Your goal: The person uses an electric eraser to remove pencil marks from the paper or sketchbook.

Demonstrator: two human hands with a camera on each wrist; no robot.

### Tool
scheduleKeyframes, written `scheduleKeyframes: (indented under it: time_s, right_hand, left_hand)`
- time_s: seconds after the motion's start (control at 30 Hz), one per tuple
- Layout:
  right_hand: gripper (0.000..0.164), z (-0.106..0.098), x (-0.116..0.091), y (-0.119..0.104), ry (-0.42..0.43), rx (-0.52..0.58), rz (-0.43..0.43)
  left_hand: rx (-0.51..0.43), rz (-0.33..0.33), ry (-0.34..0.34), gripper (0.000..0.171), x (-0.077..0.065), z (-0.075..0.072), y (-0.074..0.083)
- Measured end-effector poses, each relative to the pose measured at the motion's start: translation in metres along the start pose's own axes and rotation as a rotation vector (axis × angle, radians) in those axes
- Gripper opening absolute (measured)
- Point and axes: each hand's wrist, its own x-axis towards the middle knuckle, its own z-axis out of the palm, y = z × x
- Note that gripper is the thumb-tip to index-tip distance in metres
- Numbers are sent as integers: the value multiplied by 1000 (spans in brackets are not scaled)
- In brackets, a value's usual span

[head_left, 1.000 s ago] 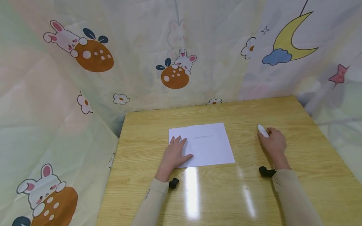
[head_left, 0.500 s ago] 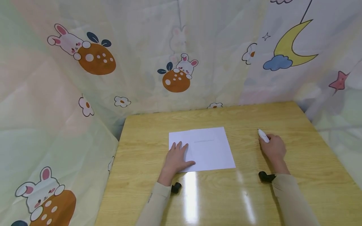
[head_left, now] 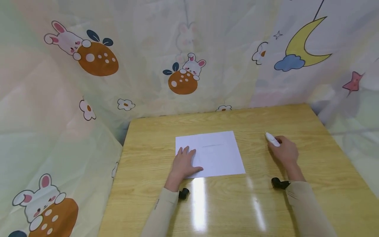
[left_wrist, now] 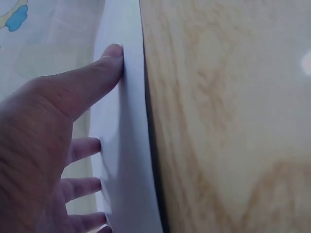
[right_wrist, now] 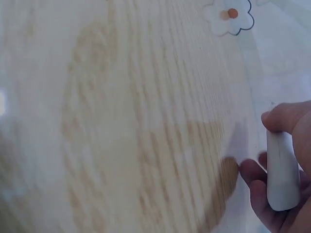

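Note:
A sheet of white paper (head_left: 220,161) lies on the wooden table, with a thin grey line (head_left: 211,145) across its upper middle. Spread fingers of my left hand (head_left: 185,163) rest on the sheet's left part, the thumb pointing right near the front edge. The left wrist view has that thumb and the fingertips touching the paper (left_wrist: 129,160). To the right of the sheet, my right hand (head_left: 285,151) grips a white, rounded, tapered tool (head_left: 272,139) whose small tip points away to the upper left. In the right wrist view, thumb and fingers clasp this white tool (right_wrist: 282,170) from both sides.
The light wooden table (head_left: 237,204) shows bright reflections at the front. Printed cloth (head_left: 142,65) with bunnies and flowers hangs behind and at the sides. Black wrist cameras sit at the left cuff (head_left: 184,193) and the right cuff (head_left: 278,183).
My right hand has shifted slightly left with the white tool. The left hand stays on the paper, and the head view has tilted a little.

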Motion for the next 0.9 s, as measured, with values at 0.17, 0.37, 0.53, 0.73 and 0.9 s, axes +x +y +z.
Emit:
scheduleKeyframes:
  time_s: [0.17,0.37,0.53,0.73,0.9]
  right_hand:
    - [50,3,-1,-7,-44,69,-43]
    - [50,5,-3,-12,-62,181,-78]
    - [52,3,-8,-15,-52,282,-55]
    - [49,3,-8,-19,-33,315,-61]
    - [47,6,-5,-29,-45,337,-48]
  left_hand:
    - [18,-21,-18,91,-1,-1,-1]
    - [-6,-12,-16,89,0,-3,-2]
    - [9,-6,-36,91,2,1,-2]
    - [1,-9,-46,91,5,2,1]
    - [-6,-12,-44,91,6,4,2]
